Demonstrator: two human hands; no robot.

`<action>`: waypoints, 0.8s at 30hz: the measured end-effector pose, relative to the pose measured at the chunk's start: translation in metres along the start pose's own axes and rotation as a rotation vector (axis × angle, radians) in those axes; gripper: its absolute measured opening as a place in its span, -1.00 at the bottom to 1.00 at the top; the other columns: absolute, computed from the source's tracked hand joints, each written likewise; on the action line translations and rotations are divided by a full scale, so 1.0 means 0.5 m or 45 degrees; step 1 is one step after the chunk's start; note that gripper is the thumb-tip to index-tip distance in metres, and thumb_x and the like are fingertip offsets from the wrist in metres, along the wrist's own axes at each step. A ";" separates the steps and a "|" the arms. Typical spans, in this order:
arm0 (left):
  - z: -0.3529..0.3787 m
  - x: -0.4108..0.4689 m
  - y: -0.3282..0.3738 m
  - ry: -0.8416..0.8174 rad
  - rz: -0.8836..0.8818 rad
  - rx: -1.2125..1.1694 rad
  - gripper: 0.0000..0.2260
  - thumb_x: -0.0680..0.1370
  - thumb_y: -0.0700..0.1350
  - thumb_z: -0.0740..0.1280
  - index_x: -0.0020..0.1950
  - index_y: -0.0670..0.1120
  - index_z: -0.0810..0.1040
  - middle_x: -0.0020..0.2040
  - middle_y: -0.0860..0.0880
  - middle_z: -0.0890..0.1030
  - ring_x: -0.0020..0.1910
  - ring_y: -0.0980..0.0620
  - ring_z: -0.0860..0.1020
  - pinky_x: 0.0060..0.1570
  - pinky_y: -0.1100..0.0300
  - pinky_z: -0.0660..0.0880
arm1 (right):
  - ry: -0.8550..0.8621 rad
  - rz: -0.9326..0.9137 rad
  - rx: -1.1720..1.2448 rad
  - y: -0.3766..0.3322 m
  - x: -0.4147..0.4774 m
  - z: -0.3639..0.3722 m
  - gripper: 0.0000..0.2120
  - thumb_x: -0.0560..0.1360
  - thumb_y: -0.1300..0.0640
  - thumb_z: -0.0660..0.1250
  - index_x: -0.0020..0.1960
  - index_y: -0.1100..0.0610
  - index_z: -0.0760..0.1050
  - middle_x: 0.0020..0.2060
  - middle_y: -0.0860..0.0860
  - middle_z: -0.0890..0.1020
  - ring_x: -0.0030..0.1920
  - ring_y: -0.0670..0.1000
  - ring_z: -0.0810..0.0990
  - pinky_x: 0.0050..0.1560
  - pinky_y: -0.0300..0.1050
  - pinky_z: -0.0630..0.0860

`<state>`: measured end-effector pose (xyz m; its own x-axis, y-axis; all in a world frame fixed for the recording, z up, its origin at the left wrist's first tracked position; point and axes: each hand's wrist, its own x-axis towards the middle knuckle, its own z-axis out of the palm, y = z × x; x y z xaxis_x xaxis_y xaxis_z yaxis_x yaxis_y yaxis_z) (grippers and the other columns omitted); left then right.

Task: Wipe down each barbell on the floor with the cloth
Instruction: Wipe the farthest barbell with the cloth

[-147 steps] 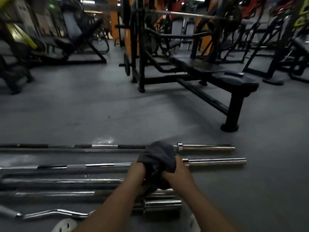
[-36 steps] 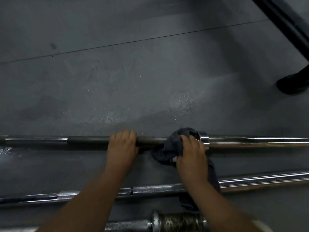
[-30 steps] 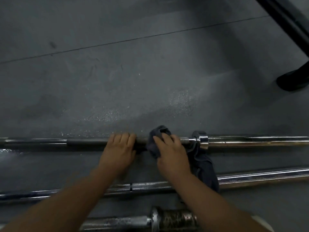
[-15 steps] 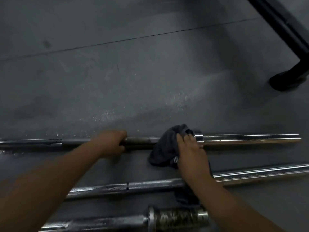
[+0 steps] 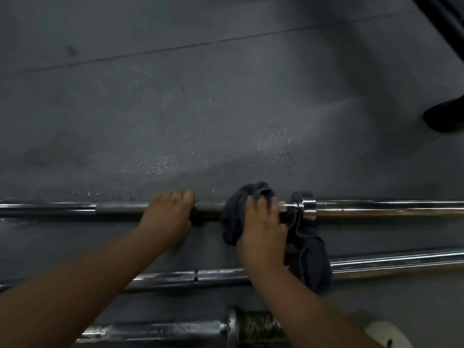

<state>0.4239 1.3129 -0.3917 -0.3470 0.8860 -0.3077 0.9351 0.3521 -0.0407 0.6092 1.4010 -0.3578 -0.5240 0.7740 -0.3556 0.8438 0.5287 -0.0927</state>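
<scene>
Three barbells lie side by side on the grey floor. The farthest barbell (image 5: 376, 208) runs across the whole view. My left hand (image 5: 168, 217) grips its dark shaft left of centre. My right hand (image 5: 261, 229) holds a dark grey cloth (image 5: 311, 257) wrapped round the same shaft, just left of the chrome collar (image 5: 307, 205). The cloth's loose end hangs down over the second barbell (image 5: 190, 276). A third, rusty-sleeved barbell (image 5: 175, 331) lies nearest me.
A black bench foot (image 5: 444, 116) stands at the right edge, with a black frame bar (image 5: 444, 21) running from the top right corner. A white shoe tip (image 5: 386, 335) shows at the bottom right. Fine droplets speckle the floor (image 5: 200, 109) beyond the far barbell.
My right hand has slid the cloth leftward along the far barbell's shaft, away from the collar, after rubbing back and forth. My left hand stays gripping the shaft.
</scene>
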 end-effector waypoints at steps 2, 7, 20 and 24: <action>-0.025 0.028 -0.004 -0.229 -0.063 -0.041 -0.72 0.45 0.00 0.32 0.13 -0.01 0.44 0.09 -0.09 0.60 0.08 -0.13 0.57 -0.03 0.10 0.45 | -0.011 -0.238 0.015 -0.049 -0.008 -0.004 -0.32 0.56 0.18 0.21 0.60 0.04 0.00 0.57 0.08 0.10 0.59 0.19 -0.05 0.25 0.18 0.37; -0.089 0.109 -0.033 -0.876 -0.014 -0.480 -0.78 0.43 -0.08 0.36 0.06 -0.04 0.60 0.00 -0.07 0.65 0.00 -0.06 0.61 0.00 0.16 0.53 | -0.015 -0.205 -0.128 0.064 0.017 -0.023 -0.24 0.47 0.05 0.40 0.57 0.09 0.13 0.53 0.11 0.24 0.56 0.19 0.12 0.22 0.13 0.46; -0.074 0.123 -0.018 -0.818 -0.150 -0.512 -0.82 0.49 -0.08 0.26 0.06 -0.05 0.55 0.08 -0.14 0.61 -0.09 -0.08 0.53 -0.07 0.15 0.46 | 0.042 -0.169 -0.092 0.106 0.033 -0.027 -0.16 0.43 -0.04 0.46 0.57 0.05 0.11 0.48 0.06 0.30 0.53 0.16 0.17 0.29 0.12 0.42; -0.013 -0.003 0.032 0.059 0.036 -0.064 -0.66 0.32 0.06 0.34 0.04 -0.01 0.45 -0.06 -0.07 0.56 -0.08 -0.15 0.53 -0.09 0.03 0.47 | 0.145 0.078 -0.045 0.076 0.012 0.003 -0.21 0.46 0.04 0.44 0.57 0.03 0.12 0.51 0.06 0.26 0.54 0.20 0.13 0.23 0.14 0.44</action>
<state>0.4388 1.3191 -0.3857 -0.3247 0.9084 -0.2633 0.9401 0.3405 0.0155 0.6380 1.4253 -0.3648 -0.4828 0.8389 -0.2512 0.8712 0.4893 -0.0402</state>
